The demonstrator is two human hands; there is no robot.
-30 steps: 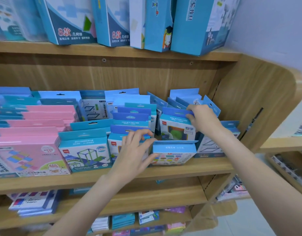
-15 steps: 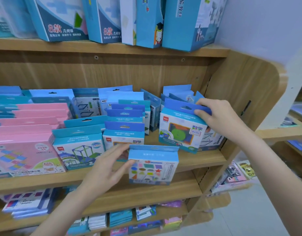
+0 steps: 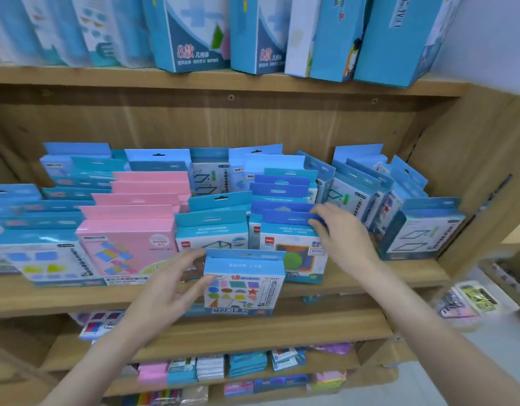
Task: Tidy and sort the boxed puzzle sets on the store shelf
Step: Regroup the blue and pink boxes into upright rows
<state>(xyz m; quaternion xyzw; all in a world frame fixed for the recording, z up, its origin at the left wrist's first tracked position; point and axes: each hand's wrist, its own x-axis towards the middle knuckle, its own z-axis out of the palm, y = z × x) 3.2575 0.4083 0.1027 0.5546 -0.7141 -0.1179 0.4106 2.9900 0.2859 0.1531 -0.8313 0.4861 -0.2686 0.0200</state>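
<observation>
Left boxes motion-blurred; top-shelf boxes cropped.

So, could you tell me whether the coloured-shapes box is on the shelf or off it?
Off: the left hand holds the shapes box in front of the shelf edge.

shapes box | light blue | upright | off shelf front

Shapes box before shelf edge; circle box behind, seemingly on shelf.
</observation>
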